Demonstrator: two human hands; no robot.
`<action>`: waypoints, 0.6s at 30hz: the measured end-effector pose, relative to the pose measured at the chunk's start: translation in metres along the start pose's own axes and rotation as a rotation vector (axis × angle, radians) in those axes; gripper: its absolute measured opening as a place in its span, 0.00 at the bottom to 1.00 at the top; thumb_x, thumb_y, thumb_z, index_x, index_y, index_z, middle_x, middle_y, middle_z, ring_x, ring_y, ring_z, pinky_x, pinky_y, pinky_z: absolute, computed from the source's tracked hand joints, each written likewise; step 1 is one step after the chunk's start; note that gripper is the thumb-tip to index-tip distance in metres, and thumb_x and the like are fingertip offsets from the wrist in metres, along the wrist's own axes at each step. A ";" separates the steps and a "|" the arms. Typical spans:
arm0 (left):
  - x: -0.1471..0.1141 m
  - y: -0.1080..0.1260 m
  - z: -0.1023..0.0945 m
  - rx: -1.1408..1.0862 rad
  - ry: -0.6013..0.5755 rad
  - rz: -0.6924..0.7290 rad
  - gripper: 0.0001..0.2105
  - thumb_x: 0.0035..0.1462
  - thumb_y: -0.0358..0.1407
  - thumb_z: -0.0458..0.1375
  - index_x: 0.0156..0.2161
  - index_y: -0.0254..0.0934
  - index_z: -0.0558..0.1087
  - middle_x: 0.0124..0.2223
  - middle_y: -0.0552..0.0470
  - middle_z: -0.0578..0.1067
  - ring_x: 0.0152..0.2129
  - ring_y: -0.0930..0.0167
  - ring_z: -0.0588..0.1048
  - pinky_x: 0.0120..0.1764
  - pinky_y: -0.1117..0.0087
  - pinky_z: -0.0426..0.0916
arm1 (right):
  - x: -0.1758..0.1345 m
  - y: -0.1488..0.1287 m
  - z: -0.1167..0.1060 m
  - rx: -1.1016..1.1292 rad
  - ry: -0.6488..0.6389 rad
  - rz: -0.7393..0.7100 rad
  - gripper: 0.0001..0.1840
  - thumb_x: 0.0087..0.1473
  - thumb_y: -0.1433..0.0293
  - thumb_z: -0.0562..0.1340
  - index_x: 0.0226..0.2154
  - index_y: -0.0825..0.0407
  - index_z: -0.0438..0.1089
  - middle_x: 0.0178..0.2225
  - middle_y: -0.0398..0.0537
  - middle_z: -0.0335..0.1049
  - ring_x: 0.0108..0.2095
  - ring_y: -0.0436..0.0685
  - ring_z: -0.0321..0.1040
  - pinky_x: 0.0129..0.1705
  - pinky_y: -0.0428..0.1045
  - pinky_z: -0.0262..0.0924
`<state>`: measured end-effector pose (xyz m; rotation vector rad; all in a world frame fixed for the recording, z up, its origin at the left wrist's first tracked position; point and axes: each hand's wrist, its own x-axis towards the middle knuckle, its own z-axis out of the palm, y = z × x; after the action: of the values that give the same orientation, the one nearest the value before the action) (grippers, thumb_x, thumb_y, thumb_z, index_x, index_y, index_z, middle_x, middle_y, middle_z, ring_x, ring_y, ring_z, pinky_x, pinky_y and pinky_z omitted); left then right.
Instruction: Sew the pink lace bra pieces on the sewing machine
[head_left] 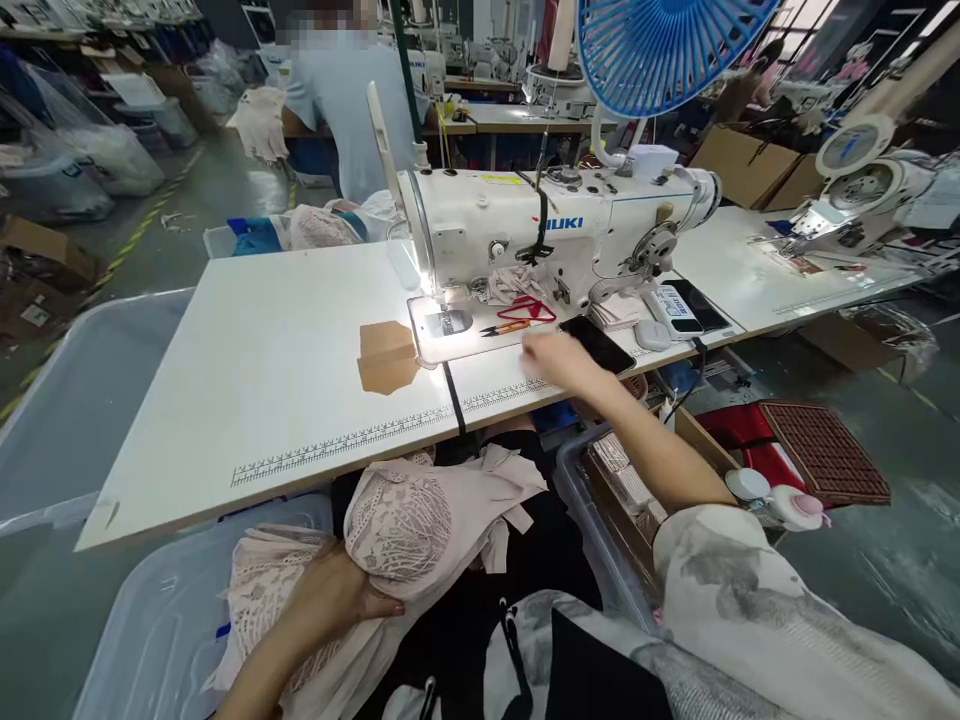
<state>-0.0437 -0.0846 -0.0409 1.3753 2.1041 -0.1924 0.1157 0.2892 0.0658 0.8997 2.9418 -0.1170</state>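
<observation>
Left hand (336, 592) grasps a lace bra (431, 560), lower centre, cup (401, 520) apparently formed, ends (517, 482) seemingly unfinished; right hand's (556, 360) grip unclear.

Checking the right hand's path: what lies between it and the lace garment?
In the head view, the table's front edge and printed ruler lie between the right hand and the lace garment.

The near garment (401, 530) is pale pinkish beige, and its cup carries a lace pattern. I see the white bench (262, 330) with black ruler marks along its near edge. The sewing machine (465, 225) is white with blue letters, the far fan (652, 60) is bright blue, and the near right sleeve (739, 575) is white with grey blotches.
</observation>
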 end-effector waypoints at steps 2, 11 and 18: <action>-0.002 0.007 -0.001 0.012 0.011 -0.019 0.38 0.47 0.49 0.67 0.61 0.32 0.71 0.60 0.37 0.75 0.57 0.46 0.71 0.56 0.54 0.68 | 0.029 0.025 -0.008 0.046 0.163 0.093 0.17 0.67 0.71 0.51 0.49 0.59 0.71 0.46 0.64 0.74 0.49 0.66 0.69 0.54 0.58 0.61; -0.055 -0.007 0.003 -0.040 0.350 -0.001 0.25 0.51 0.49 0.66 0.50 0.37 0.79 0.54 0.39 0.80 0.54 0.47 0.75 0.61 0.46 0.64 | 0.088 0.058 0.004 0.162 0.318 0.168 0.10 0.60 0.78 0.57 0.38 0.59 0.74 0.42 0.63 0.75 0.45 0.65 0.69 0.49 0.55 0.63; -0.068 0.012 -0.045 -0.438 0.941 0.060 0.13 0.67 0.45 0.53 0.46 0.47 0.78 0.48 0.53 0.82 0.42 0.66 0.81 0.43 0.69 0.77 | 0.042 -0.001 0.025 0.357 0.699 -0.088 0.17 0.67 0.75 0.48 0.44 0.57 0.72 0.39 0.58 0.74 0.40 0.60 0.70 0.47 0.53 0.63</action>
<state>-0.0331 -0.1127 0.0360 1.3732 2.5691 1.0734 0.0813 0.3091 0.0379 1.0163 3.6928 -0.4232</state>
